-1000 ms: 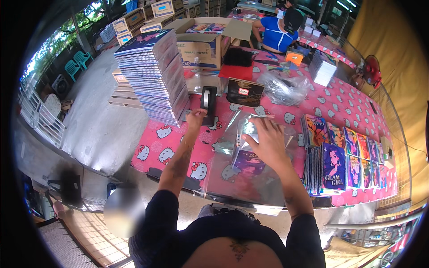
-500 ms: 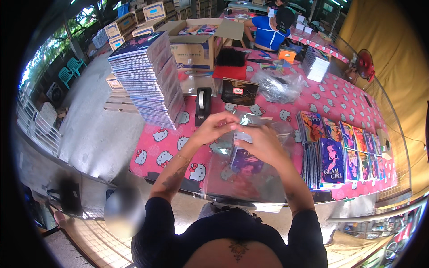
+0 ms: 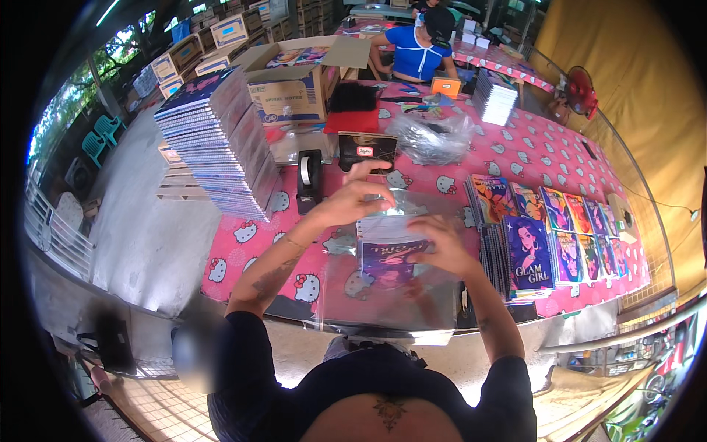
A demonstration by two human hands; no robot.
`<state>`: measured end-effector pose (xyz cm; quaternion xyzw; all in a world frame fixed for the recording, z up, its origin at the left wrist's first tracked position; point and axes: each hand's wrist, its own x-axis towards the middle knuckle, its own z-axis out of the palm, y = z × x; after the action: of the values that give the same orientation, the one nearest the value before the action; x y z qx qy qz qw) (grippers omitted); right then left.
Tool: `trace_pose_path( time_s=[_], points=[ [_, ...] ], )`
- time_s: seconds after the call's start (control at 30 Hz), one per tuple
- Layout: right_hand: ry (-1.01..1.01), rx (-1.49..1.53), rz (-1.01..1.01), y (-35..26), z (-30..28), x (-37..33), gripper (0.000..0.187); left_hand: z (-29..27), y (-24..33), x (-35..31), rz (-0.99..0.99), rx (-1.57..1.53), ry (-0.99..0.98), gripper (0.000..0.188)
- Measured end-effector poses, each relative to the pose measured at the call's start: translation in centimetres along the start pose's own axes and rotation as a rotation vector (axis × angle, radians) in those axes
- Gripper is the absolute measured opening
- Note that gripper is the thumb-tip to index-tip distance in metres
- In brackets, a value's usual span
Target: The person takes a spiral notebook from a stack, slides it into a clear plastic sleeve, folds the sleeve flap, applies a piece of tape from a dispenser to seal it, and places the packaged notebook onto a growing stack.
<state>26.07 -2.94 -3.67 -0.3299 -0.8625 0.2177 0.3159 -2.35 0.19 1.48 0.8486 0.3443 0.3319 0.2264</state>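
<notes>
A spiral notebook [image 3: 387, 259] with a purple illustrated cover lies in front of me, its printing upside down to me. Clear plastic film [image 3: 368, 303] spreads around it and towards the table's front edge; whether the notebook is inside or on top of it is hard to tell. My left hand [image 3: 355, 197] hovers over the notebook's far edge, its fingers curved and apart by shiny plastic. My right hand [image 3: 444, 244] is at the notebook's right side, fingers and thumb spread, the fingertips near or on the cover.
A black tape dispenser [image 3: 309, 180] and a tall notebook stack [image 3: 221, 144] stand left. Beyond are a dark pouch [image 3: 366, 151], bundled plastic [image 3: 431, 138] and an open carton [image 3: 289, 96]. More notebooks [image 3: 526, 254] fill the right. A co-worker in blue [image 3: 414, 55] sits across the pink table.
My hands, close together over the plastic before, have parted. The left has lifted its fingers at the far edge; the right has come back beside the notebook, baring more of its cover.
</notes>
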Motion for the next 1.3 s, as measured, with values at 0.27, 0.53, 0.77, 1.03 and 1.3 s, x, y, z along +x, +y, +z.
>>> trace_pose_path(
  time_s=[0.27, 0.53, 0.77, 1.03, 1.3],
  points=[
    [-0.148, -0.059, -0.181, 0.7, 1.9, 0.6, 0.051, 6.8, -2.3, 0.7, -0.099, 0.267, 0.067, 0.054],
    [0.025, 0.428, 0.430, 7.5, 2.8, 5.3, 0.048, 2.2, 8.4, -0.7, 0.175, 0.480, -0.005, 0.038],
    [-0.071, 0.564, 0.333, 3.4, 1.9, 7.0, 0.055, 1.9, -2.5, -4.1, -0.505, -0.396, 0.203, 0.057],
    [-0.445, 0.632, 0.041, 4.1, -0.7, 4.5, 0.083, 3.2, 0.0, -4.5, -0.338, -0.331, -0.042, 0.060],
    [0.151, -0.037, -0.181, -0.8, 2.9, 0.2, 0.015, 6.3, 2.3, -7.2, 0.065, 0.384, 0.104, 0.035]
  ],
)
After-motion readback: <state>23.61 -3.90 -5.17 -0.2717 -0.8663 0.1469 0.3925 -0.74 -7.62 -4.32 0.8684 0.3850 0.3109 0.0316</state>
